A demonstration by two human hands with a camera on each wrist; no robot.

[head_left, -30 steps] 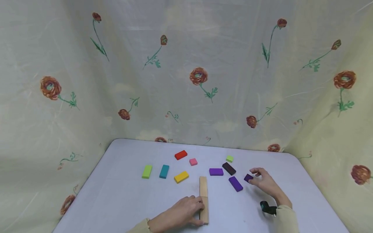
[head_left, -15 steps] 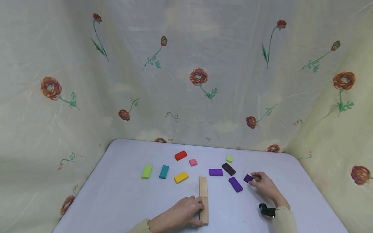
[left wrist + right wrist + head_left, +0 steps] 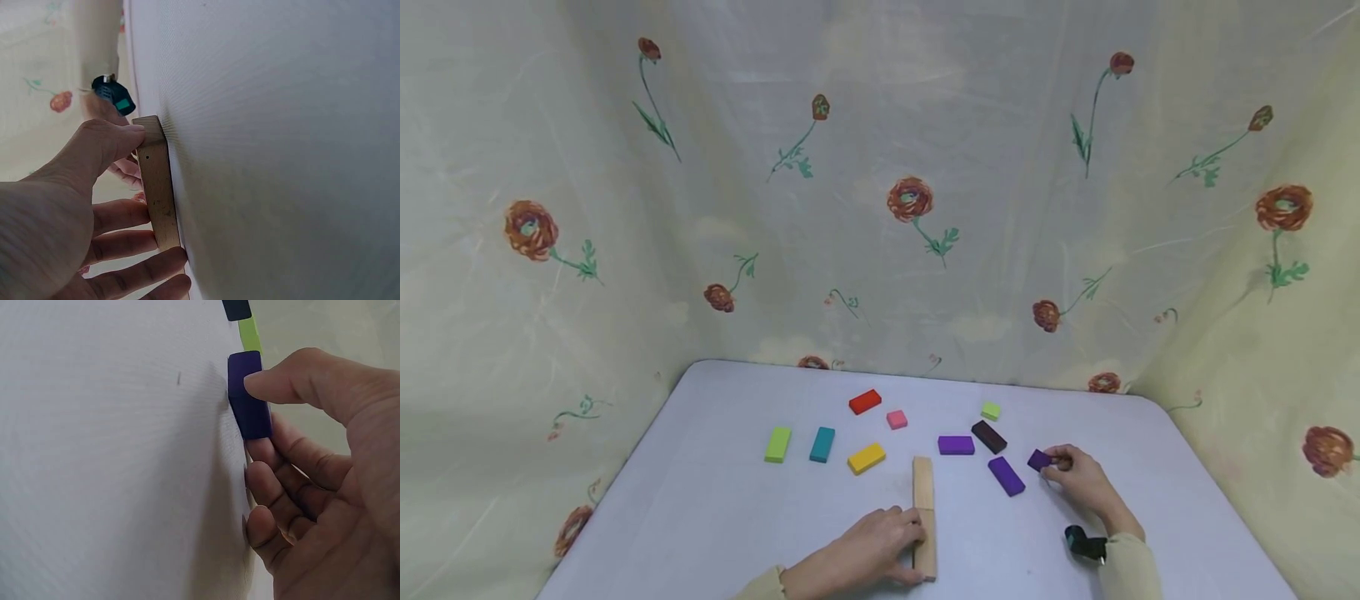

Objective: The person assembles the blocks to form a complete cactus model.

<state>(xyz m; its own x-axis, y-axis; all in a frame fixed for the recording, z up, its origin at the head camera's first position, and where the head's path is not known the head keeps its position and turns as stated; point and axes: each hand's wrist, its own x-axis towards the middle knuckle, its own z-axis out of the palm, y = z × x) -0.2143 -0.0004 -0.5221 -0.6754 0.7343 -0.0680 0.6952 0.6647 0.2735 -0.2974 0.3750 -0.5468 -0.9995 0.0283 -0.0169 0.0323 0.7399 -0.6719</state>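
Observation:
Two plain wooden blocks lie end to end in a line at the front middle of the table. My left hand (image 3: 874, 543) holds the nearer wooden block (image 3: 157, 187), its thumb on the near end and its fingers along the side. The farther wooden block (image 3: 922, 482) touches its far end. On the right, my right hand (image 3: 1084, 482) pinches a small dark purple block (image 3: 1039, 460) between thumb and fingers. In the right wrist view, the thumb presses on a face of that purple block (image 3: 253, 415), low at the tabletop. A longer purple block (image 3: 1006, 476) lies just left of it.
Behind are another purple block (image 3: 956, 445), a dark brown block (image 3: 988, 436) and a small light green block (image 3: 991, 410). Yellow (image 3: 867, 458), teal (image 3: 822, 444), green (image 3: 778, 444), red (image 3: 865, 402) and pink (image 3: 897, 419) blocks lie leftward. A flowered curtain (image 3: 850, 250) surrounds the table (image 3: 685, 517).
My right hand's raised fingers have come down and closed on the small purple block, which stays about where it was. The left hand has not moved.

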